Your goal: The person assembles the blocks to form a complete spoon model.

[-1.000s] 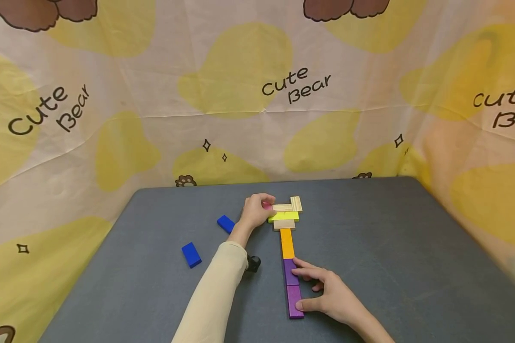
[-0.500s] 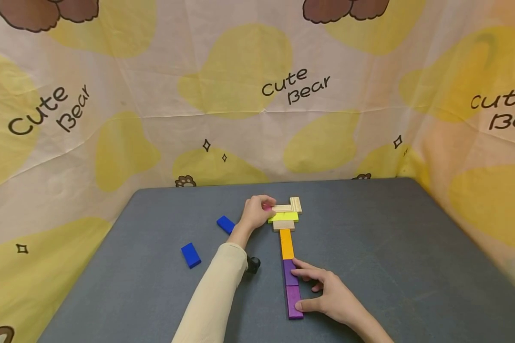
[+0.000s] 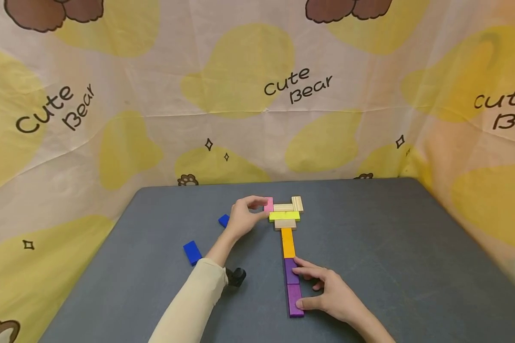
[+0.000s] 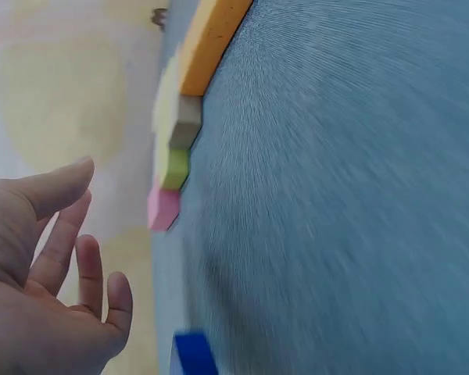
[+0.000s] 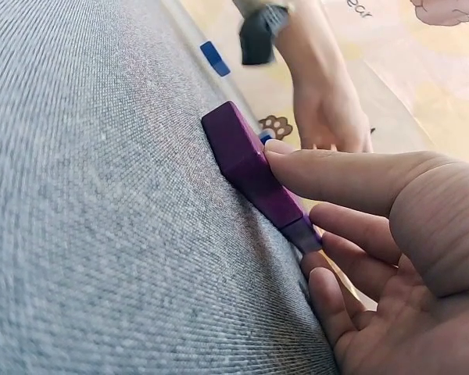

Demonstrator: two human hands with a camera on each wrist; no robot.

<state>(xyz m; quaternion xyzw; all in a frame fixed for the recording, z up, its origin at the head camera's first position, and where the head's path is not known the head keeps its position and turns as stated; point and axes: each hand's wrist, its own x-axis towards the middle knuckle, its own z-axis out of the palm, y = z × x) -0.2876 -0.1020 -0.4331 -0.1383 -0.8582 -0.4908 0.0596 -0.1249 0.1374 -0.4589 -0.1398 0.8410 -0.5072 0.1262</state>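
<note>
A line of flat blocks runs away from me on the grey table (image 3: 390,247): two purple blocks (image 3: 291,271) (image 3: 295,301), an orange block (image 3: 288,242), a tan block (image 3: 285,224), a yellow-green block (image 3: 284,216), two pale wood blocks (image 3: 283,207) (image 3: 297,203) and a pink block (image 3: 268,204). My left hand (image 3: 257,209) hovers just left of the pink block with relaxed fingers (image 4: 62,234) and holds nothing. My right hand (image 3: 313,286) rests against the purple blocks (image 5: 242,160), thumb (image 5: 336,176) on the near one and straight fingers on the far one.
Two blue blocks (image 3: 192,252) (image 3: 224,220) lie loose on the table to the left of my left arm. A yellow bear-print cloth (image 3: 257,95) walls the table at the back and both sides. The table's right half is bare.
My left hand has let go of the pink block and drawn back to the left; the pink block now lies uncovered at the far end. The right hand has stayed put.
</note>
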